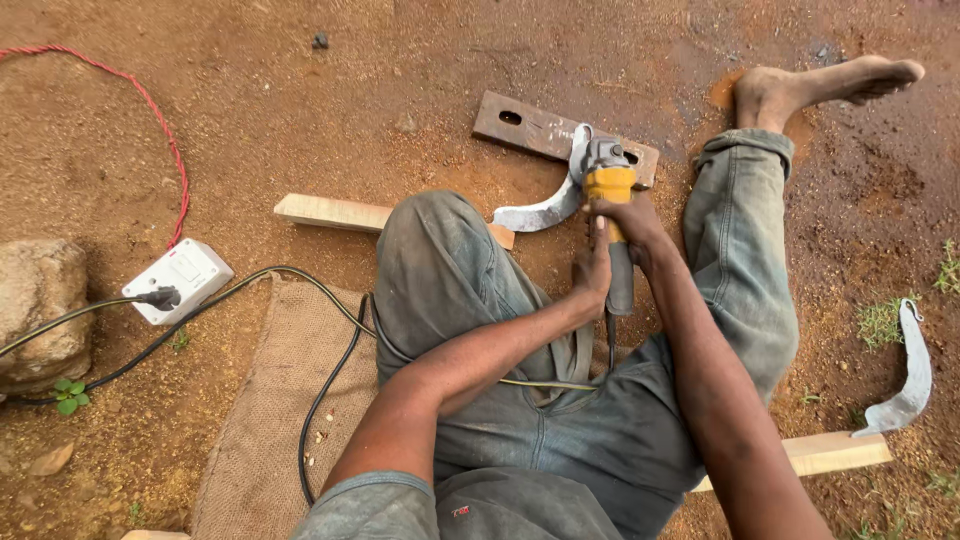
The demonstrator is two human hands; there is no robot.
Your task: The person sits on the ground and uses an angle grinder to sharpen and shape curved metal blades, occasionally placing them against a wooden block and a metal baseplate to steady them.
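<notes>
Head view, looking down at a person seated on red-brown dirt ground [300,100], legs spread, bare foot [800,88] out at upper right

Both hands on a yellow angle grinder [608,190]. Right hand [630,220] wraps the yellow body from above, fingers closed around it. Left hand [594,272] sits lower on the grey rear handle [620,285], fingers closed on it. The grinder's head rests against a curved metal blade [545,212], which lies between the knees, its upper end over a rusty flat steel bar [530,128] with a slot hole. Whether the disc actually touches the blade cannot be told

A pale wooden strip [335,211] lies on the dirt left of the blade, its right end passing under the left knee. A second wooden plank [835,452] shows at lower right, behind the right arm. Near it, at the far right, a second curved blade [910,375] lies on the ground, well apart from the hands

Left side: white socket box [185,278] with a black plug in it; black cables [320,400] run across a burlap sack [285,410] toward the person. A red cord [160,130] curves over the dirt above the box. A large stone [38,300] sits at the left edge
</notes>
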